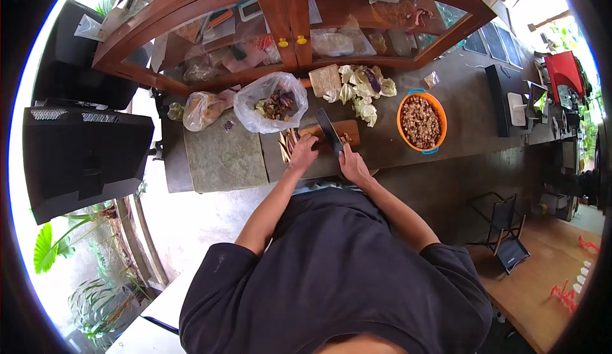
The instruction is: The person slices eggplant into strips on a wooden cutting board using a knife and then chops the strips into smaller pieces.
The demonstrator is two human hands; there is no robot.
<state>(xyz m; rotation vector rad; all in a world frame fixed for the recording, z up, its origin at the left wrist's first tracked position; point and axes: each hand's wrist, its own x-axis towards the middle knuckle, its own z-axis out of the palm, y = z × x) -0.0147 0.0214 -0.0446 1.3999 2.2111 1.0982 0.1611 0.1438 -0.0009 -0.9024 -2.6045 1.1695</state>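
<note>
My right hand [352,164] is wrapped round the handle of a dark, broad-bladed knife [328,129], its blade over a wooden cutting board [349,129]. My left hand [304,153] is at the board's left part, fingers bent down on something too small to name. Long, pale and purplish pieces [286,145] lie beside my left hand. A few small cut bits [345,138] are right of the blade. Behind the board stands an open clear plastic bag [249,111] with purple and greenish scraps in it.
An orange basket [400,122] of chopped pieces stands to the right. Pale green leaves [364,110] and a brown block [325,81] lie behind the board. A grey mat [223,159] and another filled bag [203,111] are left. A glass-doored wooden cabinet [290,19] rises at the back.
</note>
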